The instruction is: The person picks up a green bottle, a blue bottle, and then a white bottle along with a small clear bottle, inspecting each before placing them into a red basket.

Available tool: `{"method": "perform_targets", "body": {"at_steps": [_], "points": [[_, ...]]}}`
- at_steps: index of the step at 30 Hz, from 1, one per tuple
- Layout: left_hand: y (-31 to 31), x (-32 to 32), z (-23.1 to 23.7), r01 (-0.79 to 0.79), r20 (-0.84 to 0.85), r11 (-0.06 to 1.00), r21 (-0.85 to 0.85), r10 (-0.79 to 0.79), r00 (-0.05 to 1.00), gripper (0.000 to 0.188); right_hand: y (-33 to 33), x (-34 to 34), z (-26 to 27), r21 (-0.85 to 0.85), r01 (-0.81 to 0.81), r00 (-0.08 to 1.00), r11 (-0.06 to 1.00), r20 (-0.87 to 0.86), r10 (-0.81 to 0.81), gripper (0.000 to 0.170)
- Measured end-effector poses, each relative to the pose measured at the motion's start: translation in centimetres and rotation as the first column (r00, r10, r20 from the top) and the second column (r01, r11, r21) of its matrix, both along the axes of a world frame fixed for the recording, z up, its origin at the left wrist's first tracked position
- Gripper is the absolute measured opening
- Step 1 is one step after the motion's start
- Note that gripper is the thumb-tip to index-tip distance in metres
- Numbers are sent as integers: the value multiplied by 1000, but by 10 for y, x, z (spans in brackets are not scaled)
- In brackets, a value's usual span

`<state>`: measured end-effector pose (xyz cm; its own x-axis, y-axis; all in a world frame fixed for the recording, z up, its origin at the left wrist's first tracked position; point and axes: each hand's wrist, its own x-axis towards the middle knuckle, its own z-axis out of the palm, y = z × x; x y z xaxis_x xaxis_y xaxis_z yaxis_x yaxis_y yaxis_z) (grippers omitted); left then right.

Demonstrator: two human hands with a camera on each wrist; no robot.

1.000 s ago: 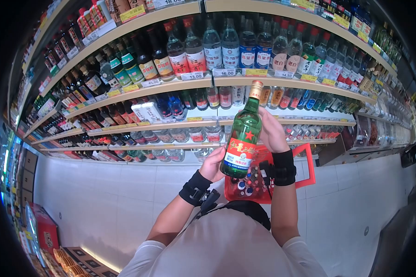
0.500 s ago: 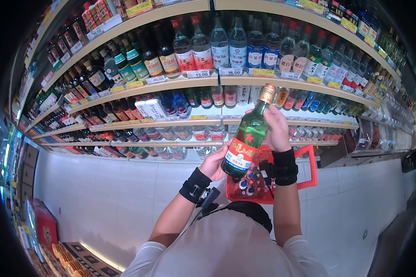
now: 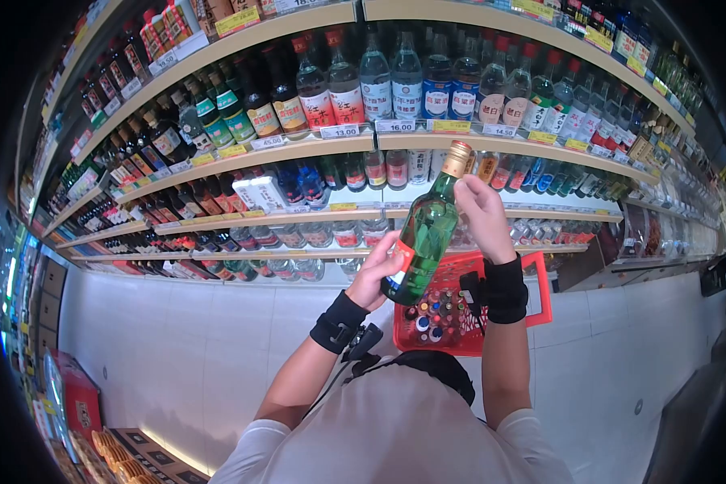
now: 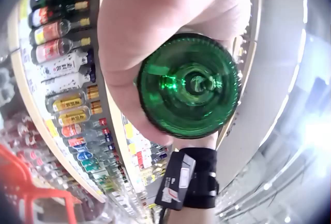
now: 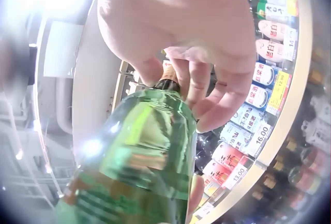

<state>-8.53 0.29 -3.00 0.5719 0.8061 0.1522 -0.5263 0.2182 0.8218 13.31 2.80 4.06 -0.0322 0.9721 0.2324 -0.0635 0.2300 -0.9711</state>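
Covering part of the bottle [image 3: 434, 230] label [image 3: 406, 256], left fingers [image 3: 385, 268]

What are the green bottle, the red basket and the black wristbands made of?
The green bottle looks like smooth, glossy glass: it is see-through and catches bright highlights. The red basket is probably moulded plastic, judging by its even colour throughout. The black wristbands seem to be matte fabric, since they wrap closely with hardly any shine, though the exact material can't be told.
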Motion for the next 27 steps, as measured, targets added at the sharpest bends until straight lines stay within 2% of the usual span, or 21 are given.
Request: {"method": "perform_targets", "body": {"at_steps": [1,3,4,5,6,9,12,18,27], "points": [[0,-1,1,175,107,980,-99,-164,981,55,3,0,-6,18,-32,996,999,-78,33,26],[-1,-6,4,523,352,820,-232,-431,831,61,3,-6,-5,32,-119,963,992,-238,124,28],[-1,-3,-1,548,361,811,-204,-458,813,72,-2,-12,5,33,-175,932,984,-317,177,28],[-3,1,-3,559,394,799,-221,-451,800,72,-4,-15,11,41,-232,890,972,-393,229,28],[-8,5,-5,570,427,786,-238,-442,789,73,-2,-15,7,17,-210,895,978,-398,199,28],[-8,8,-10,596,473,764,-246,-442,762,76,2,-16,3,54,-201,917,978,-341,207,31],[-5,8,-13,623,506,743,-243,-451,735,78,5,-17,-1,55,-118,947,991,-294,129,28],[-2,5,-11,635,527,722,-274,-439,727,78,8,-19,-6,66,-84,942,994,-321,101,25],[-2,2,-13,685,580,653,-323,-435,688,79,7,-27,4,37,-26,963,999,-266,35,25]]}}
